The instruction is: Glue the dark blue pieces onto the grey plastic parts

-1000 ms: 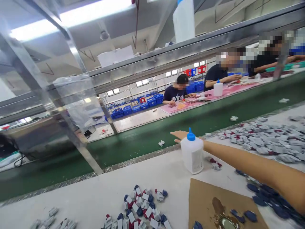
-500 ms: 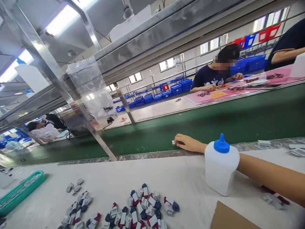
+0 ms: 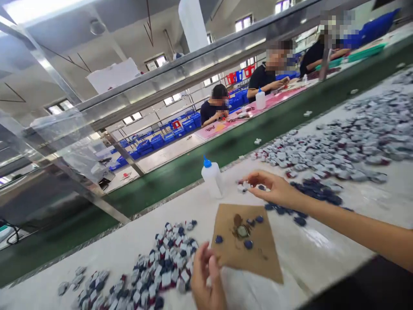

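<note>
My right hand [image 3: 272, 188] reaches over the table behind a brown board, its thumb and fingertips closing on a small white piece [image 3: 244, 187]. A few similar pieces lie by those fingertips. My left hand [image 3: 208, 277] is near the front, fingers loosely curled and thumb apart, with nothing plainly held. It is beside a pile of grey-white, navy and maroon pieces [image 3: 166, 258]. Between my hands lies the brown board [image 3: 269, 265], with several navy pieces [image 3: 248, 244] and a dark-stained patch around a pale blob [image 3: 242, 231]. A white squeeze bottle [image 3: 212, 181] with a blue nozzle stands behind the board.
A larger heap of grey-white pieces [image 3: 322, 146] covers the right side, with dark navy pieces [image 3: 318, 191] in front. A green conveyor belt [image 3: 167, 183] runs behind the table, carrying some white pieces [image 3: 257, 141]. Co-workers [image 3: 214, 107] sit across it. A metal post [image 3: 97, 196] rises at left.
The view has swung right. My right hand has left the belt and come back over the table to the pieces beside the bottle. My left hand has come into view.
</note>
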{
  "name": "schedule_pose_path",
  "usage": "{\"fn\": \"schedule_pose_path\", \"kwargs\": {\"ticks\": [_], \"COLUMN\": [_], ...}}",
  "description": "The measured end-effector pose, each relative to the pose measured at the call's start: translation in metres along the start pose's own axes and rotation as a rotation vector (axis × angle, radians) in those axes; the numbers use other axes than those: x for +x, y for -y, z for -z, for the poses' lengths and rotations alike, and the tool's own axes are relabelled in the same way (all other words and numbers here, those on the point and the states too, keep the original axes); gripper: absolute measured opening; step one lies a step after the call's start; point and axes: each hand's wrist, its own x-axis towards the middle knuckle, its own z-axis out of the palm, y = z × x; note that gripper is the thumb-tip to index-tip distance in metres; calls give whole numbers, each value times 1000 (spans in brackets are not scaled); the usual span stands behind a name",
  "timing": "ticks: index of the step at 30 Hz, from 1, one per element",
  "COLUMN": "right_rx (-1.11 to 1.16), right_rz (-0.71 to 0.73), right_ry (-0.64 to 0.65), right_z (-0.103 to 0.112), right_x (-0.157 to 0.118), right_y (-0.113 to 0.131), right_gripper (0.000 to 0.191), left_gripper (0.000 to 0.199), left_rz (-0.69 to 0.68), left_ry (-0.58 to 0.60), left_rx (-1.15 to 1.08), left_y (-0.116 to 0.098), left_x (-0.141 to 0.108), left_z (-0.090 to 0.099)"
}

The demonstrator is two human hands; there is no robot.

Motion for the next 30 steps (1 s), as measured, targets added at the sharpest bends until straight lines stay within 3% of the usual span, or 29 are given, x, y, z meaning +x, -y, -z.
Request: {"fn": "schedule_pose_path", "kwargs": {"ticks": [2,4,7,10,14,16,19,24,28,30], "right_rx": [55,73,41,-33,-433,-665,-783,-777,-798,-797], "right_rz": [75,168,242,199,50,4,-10,-15,13,44], "right_ry": [115,183,221,242,128,179,334,364,289,310], "right_z": [-6,-8,-4,7,26,34,40,39,28,18], "right_x": [-41,-68,-86,-86,-81,-84,-94,-99,-84,-76], "right_y": [38,66,82,67,17,-9,-34,-39,-36,-37], "right_gripper": [21,19,28,42,30,25,23,24,27,25], "left_gripper": [40,37,27,26,33,38,36,29,31,34], "left_rz": [165,253,295,345,404,446,495,564,574,579], "left_ry": [169,357,420,362,264,209,174,124,38,13], "left_rx": [-163,-254,-315,-333,-374,-412,-464,-561,-677,-714], "left_y": [-16,-30,-39,-35,-22,-15,-4,14,21,24], "left_x": [-13,-23,-33,-36,-29,-24,-20,-24,-27,-28], "left_z": [-23,-42,-53,-51,-49,-50,-53,-49,-42,-39]}}
